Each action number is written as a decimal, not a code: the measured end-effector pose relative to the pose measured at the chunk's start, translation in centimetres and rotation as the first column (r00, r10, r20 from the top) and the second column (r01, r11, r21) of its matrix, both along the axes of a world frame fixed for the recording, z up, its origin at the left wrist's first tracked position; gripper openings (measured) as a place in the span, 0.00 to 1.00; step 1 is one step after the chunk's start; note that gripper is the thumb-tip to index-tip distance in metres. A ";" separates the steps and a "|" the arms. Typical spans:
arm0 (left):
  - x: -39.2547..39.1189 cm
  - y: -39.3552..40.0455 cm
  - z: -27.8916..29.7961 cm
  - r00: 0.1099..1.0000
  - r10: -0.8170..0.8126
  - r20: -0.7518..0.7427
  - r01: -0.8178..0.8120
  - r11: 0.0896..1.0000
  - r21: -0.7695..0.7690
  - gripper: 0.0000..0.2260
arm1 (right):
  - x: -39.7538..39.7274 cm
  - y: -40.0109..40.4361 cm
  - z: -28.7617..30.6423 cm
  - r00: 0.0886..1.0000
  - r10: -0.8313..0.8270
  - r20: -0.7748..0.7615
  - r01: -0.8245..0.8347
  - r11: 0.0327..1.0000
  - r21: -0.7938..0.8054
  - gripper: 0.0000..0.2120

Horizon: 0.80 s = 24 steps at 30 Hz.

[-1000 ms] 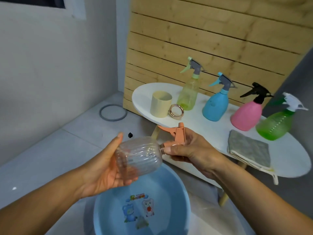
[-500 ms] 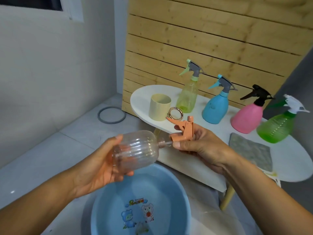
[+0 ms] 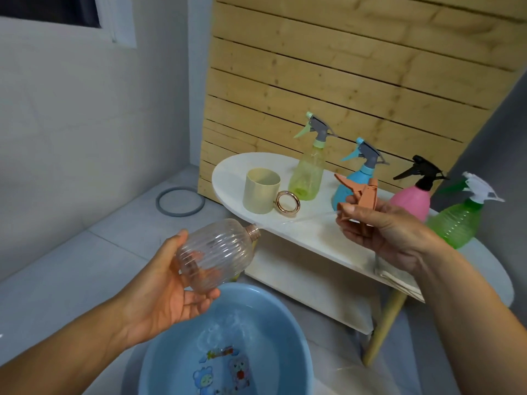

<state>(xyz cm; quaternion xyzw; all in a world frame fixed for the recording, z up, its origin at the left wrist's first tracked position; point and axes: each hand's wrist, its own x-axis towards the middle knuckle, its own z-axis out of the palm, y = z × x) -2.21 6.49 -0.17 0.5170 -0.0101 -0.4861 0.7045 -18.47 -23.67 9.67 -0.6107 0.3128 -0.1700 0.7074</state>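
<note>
place: home washroom corner | cues: tiled floor [image 3: 71, 260]; basin [image 3: 176, 352]; spray bottles [image 3: 308, 172]

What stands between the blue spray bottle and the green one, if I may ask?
The pink bottle stands between the blue bottle and the green bottle, seen in the head view.

White table [image 3: 313, 232] bears cup [image 3: 261, 191] and spray bottles [image 3: 306, 178]

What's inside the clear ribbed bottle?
No liquid shows in the clear ribbed bottle, only the left hand through its wall. Its base, in the palm, is partly covered.
</note>
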 end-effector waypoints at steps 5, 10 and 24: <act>0.2 -0.3 -0.2 0.999 0.048 -0.011 -0.049 0.999 -0.023 0.30 | -0.8 -2.6 0.4 0.992 -0.123 0.019 0.123 0.992 -0.017 0.23; 0.2 -0.4 -0.1 0.998 0.057 -0.024 -0.059 0.996 -0.071 0.30 | -1.0 -4.9 -1.3 0.965 -0.261 -0.036 0.258 0.964 -0.065 0.15; -0.4 -1.0 0.7 0.995 -0.003 -0.102 -0.012 0.990 -0.142 0.30 | 2.5 -6.0 -6.7 0.943 -0.304 -0.137 0.305 0.952 -0.008 0.27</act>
